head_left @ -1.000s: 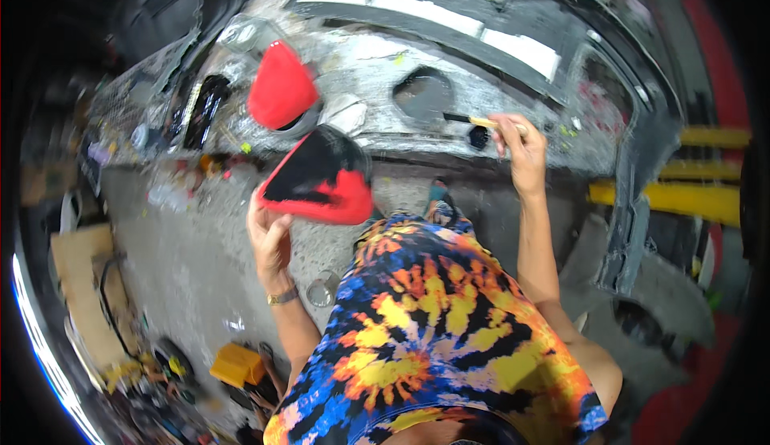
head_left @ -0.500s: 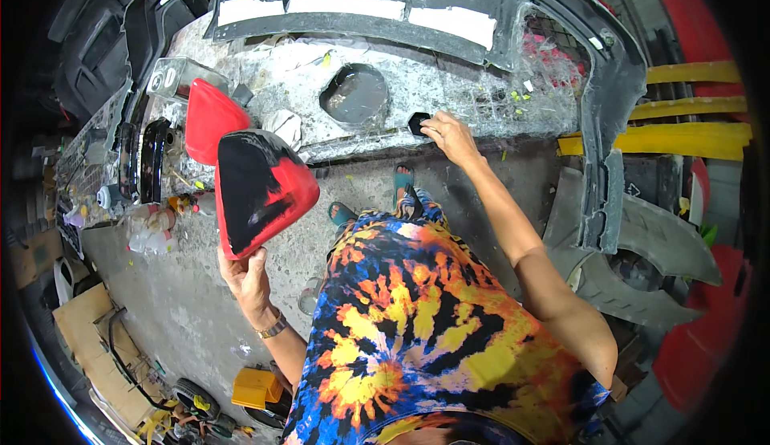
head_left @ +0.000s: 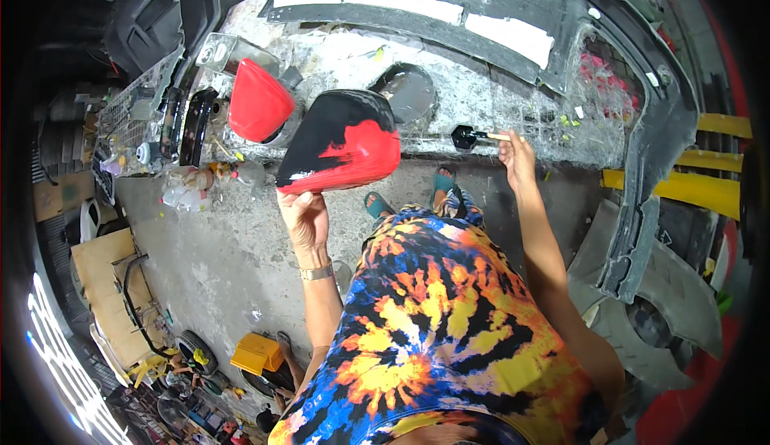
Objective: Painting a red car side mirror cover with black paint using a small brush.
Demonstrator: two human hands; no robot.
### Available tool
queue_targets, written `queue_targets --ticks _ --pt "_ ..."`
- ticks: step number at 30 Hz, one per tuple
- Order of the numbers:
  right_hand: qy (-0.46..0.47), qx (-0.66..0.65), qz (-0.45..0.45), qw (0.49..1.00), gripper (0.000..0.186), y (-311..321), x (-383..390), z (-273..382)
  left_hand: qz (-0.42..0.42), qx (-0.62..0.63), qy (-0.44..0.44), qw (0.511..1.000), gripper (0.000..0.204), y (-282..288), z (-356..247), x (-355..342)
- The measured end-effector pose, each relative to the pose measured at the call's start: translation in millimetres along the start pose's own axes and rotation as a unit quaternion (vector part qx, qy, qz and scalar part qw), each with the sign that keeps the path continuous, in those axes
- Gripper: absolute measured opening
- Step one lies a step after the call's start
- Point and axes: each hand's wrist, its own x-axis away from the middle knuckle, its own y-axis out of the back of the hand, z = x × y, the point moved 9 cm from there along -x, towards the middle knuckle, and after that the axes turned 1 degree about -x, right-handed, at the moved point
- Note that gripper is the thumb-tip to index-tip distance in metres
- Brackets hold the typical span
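Just beyond the left hand's (head_left: 307, 219) fingers, and touching them, is a rounded red shell (head_left: 345, 140) part-coated in black. Those fingers are nearly closed on its near left end, the thumb at the lower edge; fingertips underneath are hidden. From this grip the shell extends forward and rightward, its black area farther from the fingers and a glossy red strip nearer the right hand (head_left: 517, 158). That hand's fingers pinch the pale handle of a brush (head_left: 493, 136), whose dark head points left from them to a small black cup (head_left: 463, 137) at the tabletop's (head_left: 501, 92) near edge; whether it touches the cup, I cannot tell. Ahead and left of the left fingers, another red shell (head_left: 261, 101) rests on the tabletop.
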Motion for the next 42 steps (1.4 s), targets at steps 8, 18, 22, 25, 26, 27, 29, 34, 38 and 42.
queue_targets --ticks 8,18,22,25,26,27,29,34,38,42 --pt "0.04 -0.156 0.114 0.98 0.024 -68.6 66.8 90.3 0.036 -0.052 0.034 0.997 0.046 -30.5 15.3 -11.3" --pt "0.376 0.248 0.388 0.805 0.006 -222.3 179.7 162.5 0.091 -0.066 0.041 0.993 0.043 -50.5 22.4 -18.9" --pt "0.386 0.272 0.374 0.798 0.008 -219.1 188.7 174.2 0.091 -0.079 0.03 0.992 0.043 -46.5 13.8 -18.9" --pt "0.448 0.211 0.406 0.768 0.01 -258.4 216.6 180.9 0.1 -0.085 0.031 0.991 0.044 -46.6 11.8 -15.3" --pt "0.453 0.236 0.425 0.747 0.01 -268.5 222.8 178.2 0.103 -0.086 0.034 0.99 0.044 -47.4 11.1 -14.5" --pt "0.469 0.253 0.425 0.732 0.01 -270.6 224.3 173.8 0.104 -0.087 0.03 0.99 0.044 -46.5 8.3 -14.4" --pt "0.481 0.296 0.409 0.717 0.01 -263.8 223.7 168.2 0.088 -0.06 0.015 0.994 0.042 -43.2 0.8 -14.1" --pt "0.514 0.305 0.367 0.713 0.013 -242.1 231.3 181.4 0.072 -0.066 -0.008 0.995 0.037 -45.0 -16.9 -11.1" --pt "0.594 0.3 0.365 0.651 0.017 -273.1 259.0 181.7 0.066 -0.096 -0.034 0.993 0.033 -58.4 -34.7 -10.5" --pt "0.572 0.342 0.362 0.652 0.018 -255.5 245.8 171.9 0.018 -0.071 -0.044 0.996 0.031 -58.9 -47.8 -12.3"
